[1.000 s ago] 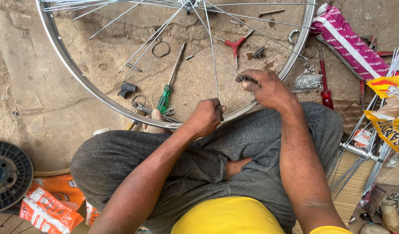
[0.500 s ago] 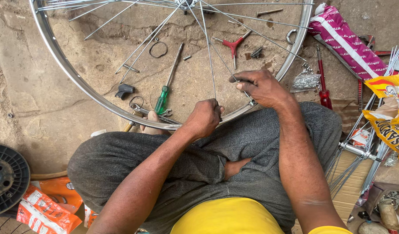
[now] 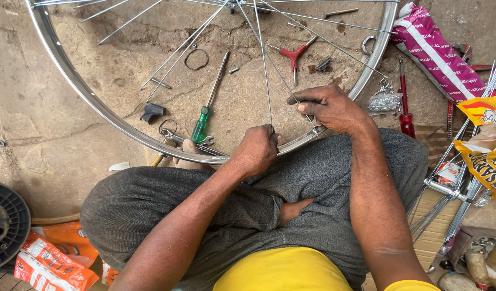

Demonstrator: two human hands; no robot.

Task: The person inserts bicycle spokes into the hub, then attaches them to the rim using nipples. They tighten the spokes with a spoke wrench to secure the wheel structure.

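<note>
Gripping a thin spoke [image 3: 265, 81] at centre frame, the left hand [image 3: 257, 150] is closed in a fist against the chrome wheel rim [image 3: 86, 91], which arcs across the upper half. The right hand [image 3: 330, 106], right of centre, pinches another spoke between fingertips. A green screwdriver [image 3: 205, 116] lies inside the rim on the concrete floor [image 3: 27, 124].

spokes [image 3: 264, 75] fan wide, tools [image 3: 207, 116] beneath
</note>
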